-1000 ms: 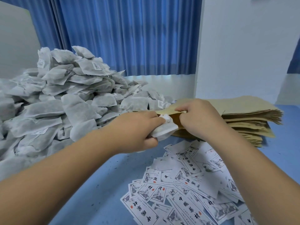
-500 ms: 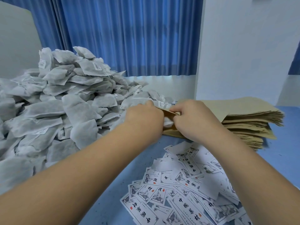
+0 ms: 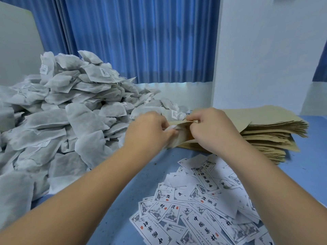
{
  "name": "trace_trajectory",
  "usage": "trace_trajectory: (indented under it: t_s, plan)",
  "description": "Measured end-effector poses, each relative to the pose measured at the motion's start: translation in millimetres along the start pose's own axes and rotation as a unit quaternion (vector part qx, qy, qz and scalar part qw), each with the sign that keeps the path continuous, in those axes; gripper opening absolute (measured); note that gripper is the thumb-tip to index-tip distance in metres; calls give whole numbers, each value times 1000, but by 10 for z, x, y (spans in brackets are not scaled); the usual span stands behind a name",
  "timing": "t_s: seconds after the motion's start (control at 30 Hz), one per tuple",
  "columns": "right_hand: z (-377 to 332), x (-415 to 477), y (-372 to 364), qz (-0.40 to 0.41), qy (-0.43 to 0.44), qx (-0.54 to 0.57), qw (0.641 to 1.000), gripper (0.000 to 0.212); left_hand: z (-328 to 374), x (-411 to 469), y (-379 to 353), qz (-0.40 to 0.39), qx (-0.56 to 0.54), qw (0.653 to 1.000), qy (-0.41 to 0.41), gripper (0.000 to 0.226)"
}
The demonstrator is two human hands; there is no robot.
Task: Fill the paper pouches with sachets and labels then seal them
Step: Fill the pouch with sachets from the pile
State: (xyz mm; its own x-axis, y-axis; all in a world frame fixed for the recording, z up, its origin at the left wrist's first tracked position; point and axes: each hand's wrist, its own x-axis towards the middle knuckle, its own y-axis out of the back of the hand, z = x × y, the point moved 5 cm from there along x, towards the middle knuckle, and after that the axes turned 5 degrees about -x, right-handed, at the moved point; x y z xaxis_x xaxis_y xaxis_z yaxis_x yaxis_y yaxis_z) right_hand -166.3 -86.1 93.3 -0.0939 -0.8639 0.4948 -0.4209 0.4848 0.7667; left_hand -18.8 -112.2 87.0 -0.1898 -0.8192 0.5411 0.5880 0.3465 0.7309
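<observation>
Stuffing a sachet (image 3: 170, 129) into the top pouch (image 3: 182, 123)
Left hand (image 3: 150, 128) pinches the sachet right at the mouth, right hand (image 3: 212, 128) fingers (image 3: 192, 119) grip the flap open. Shove it crooked and the thin paper probably tears. Labels (image 3: 203, 209) sit below the fingers on a blue worktop (image 3: 123, 200), with a blue curtain (image 3: 141, 41) behind.

Blue curtain (image 3: 141, 38) hangs behind the blue table (image 3: 123, 200), beside a white wall (image 3: 265, 50).

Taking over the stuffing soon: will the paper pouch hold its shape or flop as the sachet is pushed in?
Probably floppy: the paper pouch gapes only where the right hand pinches its mouth. Likely light: the stack of pouches lies thin and flat. The sachet in the left hand looks soft, so may crumple.
</observation>
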Motion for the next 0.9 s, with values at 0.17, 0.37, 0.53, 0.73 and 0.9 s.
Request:
trace_trajectory:
  t_s: [0.17, 0.37, 0.53, 0.73, 0.9]
  plan:
    - [39, 3, 19, -4, -11, -1, 1000, 33, -13, -245, -64, -111, 59, 990, -67, 42]
    - [-36, -27, -2, -8, -1, 22, 1000, 33, -131, -299, -90, -138, 121, 983, -30, 40]
    - [-68, -25, -4, -1, 0, 31, 1000, 29, 61, -200, -127, -72, 52, 991, -99, 28]
    - [-10, -3, 51, 7, -4, 17, 1000, 23, 176, -28, -291, -60, -117, 983, -130, 16]
    - [18, 3, 45, 13, -5, 11, 1000, 31, -24, 109, -299, 76, -34, 996, -35, 13]
